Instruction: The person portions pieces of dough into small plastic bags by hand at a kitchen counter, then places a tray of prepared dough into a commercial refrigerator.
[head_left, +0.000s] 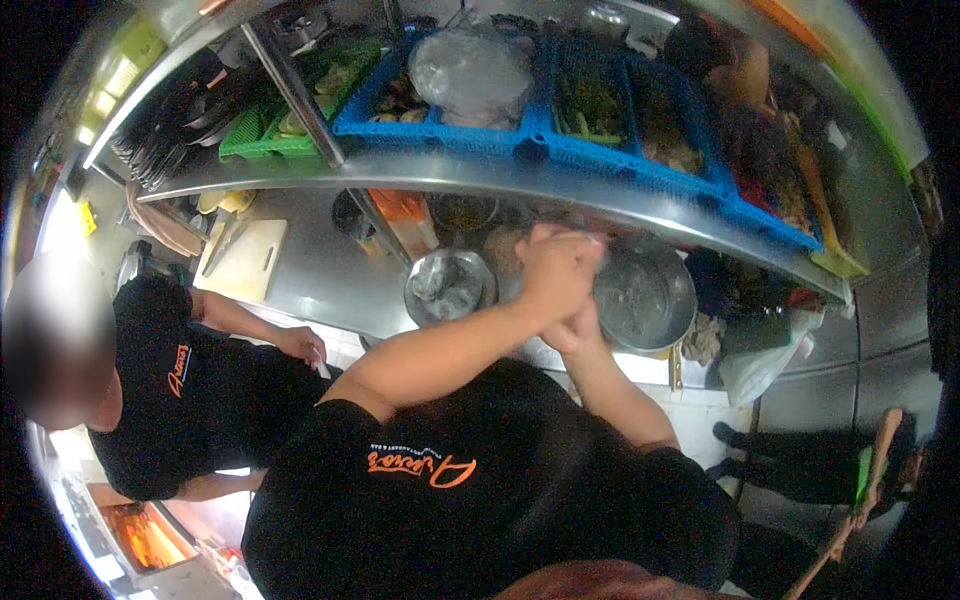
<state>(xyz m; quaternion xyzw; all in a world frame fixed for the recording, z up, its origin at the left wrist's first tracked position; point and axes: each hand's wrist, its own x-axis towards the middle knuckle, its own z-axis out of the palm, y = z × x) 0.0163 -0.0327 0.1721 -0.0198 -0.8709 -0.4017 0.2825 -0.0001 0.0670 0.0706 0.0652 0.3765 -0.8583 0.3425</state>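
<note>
My left hand (559, 274) is curled and pressed against my right hand (574, 330), which lies just below it. Both are blurred, and whether anything is between them cannot be seen. They are over the steel counter, in front of the upper shelf's edge. Close by on the right sits a wide round metal pan (645, 300) with a wet-looking inside. To the left of my hands stands a metal bowl (450, 289) holding something pale and shiny, perhaps clear plastic. Behind it are an orange and white container (405, 217) and a dark round pan (465, 210), partly under the shelf.
The steel shelf (480, 176) above the counter bears blue baskets (480, 135) and green baskets (277, 144) of produce. A co-worker (217, 390) stands at left near a white cutting board (259, 262) with a knife (225, 247). A plastic bag (765, 367) hangs at right.
</note>
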